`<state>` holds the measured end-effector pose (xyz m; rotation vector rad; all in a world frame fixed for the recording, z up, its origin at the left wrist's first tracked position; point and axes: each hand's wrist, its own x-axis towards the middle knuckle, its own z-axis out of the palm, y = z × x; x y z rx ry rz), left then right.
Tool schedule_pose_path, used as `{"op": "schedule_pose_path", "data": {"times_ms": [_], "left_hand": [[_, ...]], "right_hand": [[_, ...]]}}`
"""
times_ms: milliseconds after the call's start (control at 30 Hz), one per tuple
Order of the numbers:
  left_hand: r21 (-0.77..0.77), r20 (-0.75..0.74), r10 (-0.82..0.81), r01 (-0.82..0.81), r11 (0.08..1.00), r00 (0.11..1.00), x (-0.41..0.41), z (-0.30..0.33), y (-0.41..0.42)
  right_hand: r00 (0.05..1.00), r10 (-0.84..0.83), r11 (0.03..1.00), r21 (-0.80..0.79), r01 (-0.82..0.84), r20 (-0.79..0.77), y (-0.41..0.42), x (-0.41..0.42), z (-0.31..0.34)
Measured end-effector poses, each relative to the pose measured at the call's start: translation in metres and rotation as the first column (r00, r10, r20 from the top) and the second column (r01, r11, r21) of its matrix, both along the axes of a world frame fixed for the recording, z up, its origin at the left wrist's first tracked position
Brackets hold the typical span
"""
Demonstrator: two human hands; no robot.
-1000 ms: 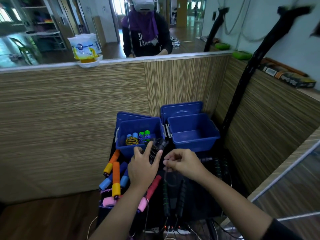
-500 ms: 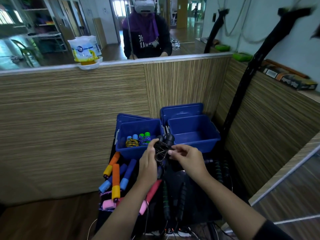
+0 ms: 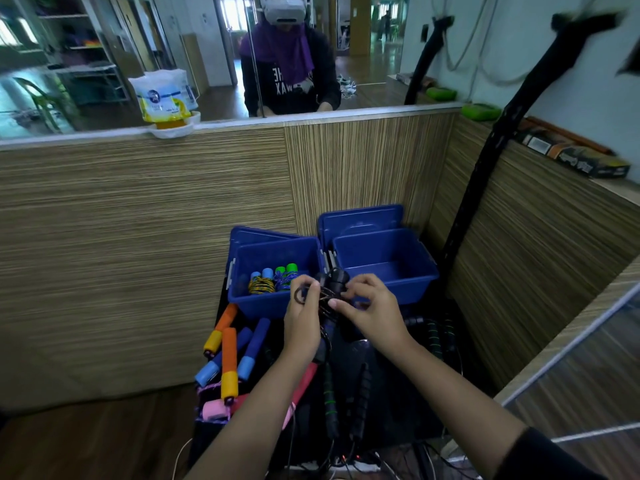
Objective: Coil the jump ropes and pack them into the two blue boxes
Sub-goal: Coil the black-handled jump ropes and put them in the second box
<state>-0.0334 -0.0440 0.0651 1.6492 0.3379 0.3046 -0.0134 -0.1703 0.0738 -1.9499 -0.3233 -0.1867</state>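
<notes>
We stand in a corner lined with striped wood panelling (image 3: 138,220), which runs across the far side and turns along the right. Above the panelling on the far side sits a wide mirror (image 3: 363,64), showing a bright room with metal shelves (image 3: 86,67) at the far left and daylight from a window (image 3: 239,12) deep in the reflection. On the ledge (image 3: 69,138) at the left rests a white bowl (image 3: 173,128) with a plastic packet (image 3: 162,95) in it. The right wall is pale above the panelling; its ledge carries a green object (image 3: 479,110) and flat cartons (image 3: 571,155). The floor (image 3: 86,441) at near left is dark brown wood.
</notes>
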Motion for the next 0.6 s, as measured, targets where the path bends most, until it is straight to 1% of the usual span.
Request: {"op": "schedule_pose_path", "data": {"times_ms": [67, 100, 167, 233, 333, 400, 467, 533, 600], "left_hand": [[0.065, -0.011, -0.018, 0.019, 0.998, 1.000, 0.006, -0.001, 0.003], [0.079, -0.019, -0.031, 0.032, 0.996, 0.999, 0.009, 0.000, 0.004], [0.074, -0.029, -0.059, 0.061, 0.995, 0.998, 0.012, 0.000, 0.005], [0.096, -0.034, -0.088, 0.091, 0.991, 0.996, 0.012, 0.002, 0.005], [0.085, -0.016, -0.117, 0.118, 0.989, 0.993, 0.012, 0.005, 0.002], [0.061, 0.006, -0.137, 0.136, 0.989, 0.991, 0.012, 0.007, 0.001], [0.031, 0.027, -0.164, 0.163, 0.986, 0.986, 0.012, 0.008, 0.000], [0.024, 0.044, -0.179, 0.178, 0.984, 0.983, 0.011, 0.009, -0.002], [0.026, 0.061, -0.158, 0.156, 0.987, 0.986, 0.011, 0.010, -0.003]], "right_hand": [[0.998, 0.022, 0.999, -0.022, -0.024, -0.056, -0.002, 0.001, -0.005], [0.990, 0.077, 0.997, -0.018, -0.080, -0.115, -0.002, 0.001, -0.008], [0.955, 0.187, 0.982, 0.050, -0.180, -0.229, 0.000, -0.003, -0.009], [0.937, 0.234, 0.972, 0.082, -0.221, -0.258, 0.001, -0.004, -0.009], [0.915, 0.303, 0.952, 0.038, -0.305, -0.267, -0.002, -0.002, -0.001], [0.890, 0.336, 0.939, 0.041, -0.341, -0.307, -0.005, 0.003, 0.001], [0.888, 0.321, 0.947, 0.098, -0.306, -0.328, -0.004, 0.005, 0.007], [0.890, 0.315, 0.944, 0.204, -0.258, -0.331, -0.004, 0.007, 0.012], [0.872, 0.370, 0.913, 0.298, -0.278, -0.320, -0.004, 0.008, 0.017]]}}
